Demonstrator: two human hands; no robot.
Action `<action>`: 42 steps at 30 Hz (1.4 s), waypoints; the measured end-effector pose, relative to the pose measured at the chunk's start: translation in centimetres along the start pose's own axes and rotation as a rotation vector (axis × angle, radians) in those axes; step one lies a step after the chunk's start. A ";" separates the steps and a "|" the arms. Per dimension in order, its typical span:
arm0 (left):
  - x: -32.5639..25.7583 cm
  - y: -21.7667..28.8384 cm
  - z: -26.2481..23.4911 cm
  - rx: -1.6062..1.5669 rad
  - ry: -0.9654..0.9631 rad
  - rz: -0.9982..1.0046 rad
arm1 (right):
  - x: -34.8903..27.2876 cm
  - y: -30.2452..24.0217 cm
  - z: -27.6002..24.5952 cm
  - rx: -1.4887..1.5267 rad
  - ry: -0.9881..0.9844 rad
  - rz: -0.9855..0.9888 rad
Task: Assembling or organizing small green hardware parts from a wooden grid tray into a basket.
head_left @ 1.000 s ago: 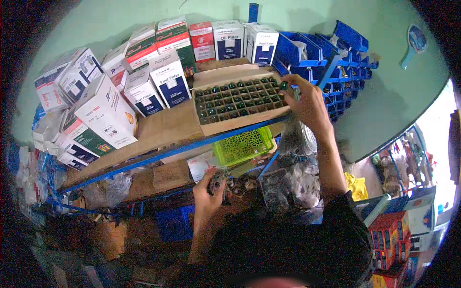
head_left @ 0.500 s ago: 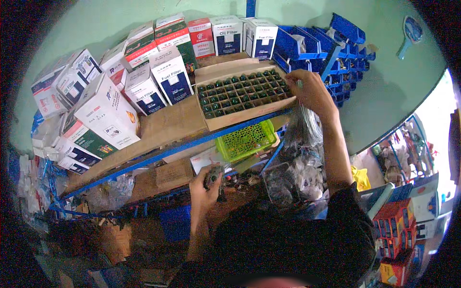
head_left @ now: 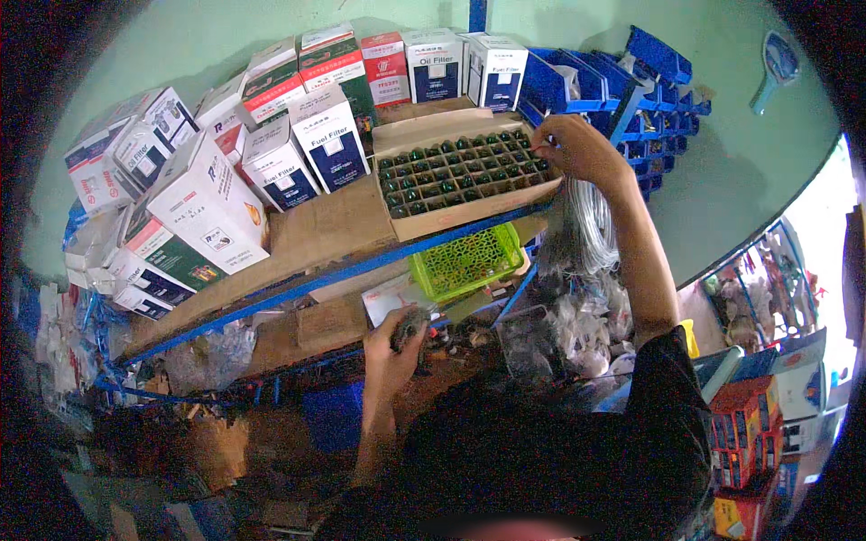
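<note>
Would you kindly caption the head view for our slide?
Right hand at a divided carton of green pieces; left hand holding a dark object.

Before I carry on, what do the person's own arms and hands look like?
The right sleeve is black and loose, ending near the elbow, with no marking that I can see. The right forearm and left forearm are bare. Neither the right grip nor the left grip wears a glove. The left sleeve's edge is too dark to make out.

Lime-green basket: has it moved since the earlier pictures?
No: the lime-green basket appears to stay below the same stretch of blue shelf edge; the view itself shifted slightly.
</note>
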State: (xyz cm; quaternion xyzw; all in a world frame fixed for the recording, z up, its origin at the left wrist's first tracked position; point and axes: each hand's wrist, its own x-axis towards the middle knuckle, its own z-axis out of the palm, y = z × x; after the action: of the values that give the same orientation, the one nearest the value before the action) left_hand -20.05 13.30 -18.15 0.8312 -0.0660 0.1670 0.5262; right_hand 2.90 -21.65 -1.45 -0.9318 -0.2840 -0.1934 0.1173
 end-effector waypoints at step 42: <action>1.2 6.1 1.8 -0.172 0.378 -0.123 | -13.4 -22.7 10.6 1.651 -0.180 0.269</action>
State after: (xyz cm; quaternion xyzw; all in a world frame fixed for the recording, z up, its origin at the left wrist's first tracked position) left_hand -20.28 9.04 -13.22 0.7396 0.0708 0.2813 0.6074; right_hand -17.21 -6.23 -14.23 -0.5844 -0.2291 0.1670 0.7604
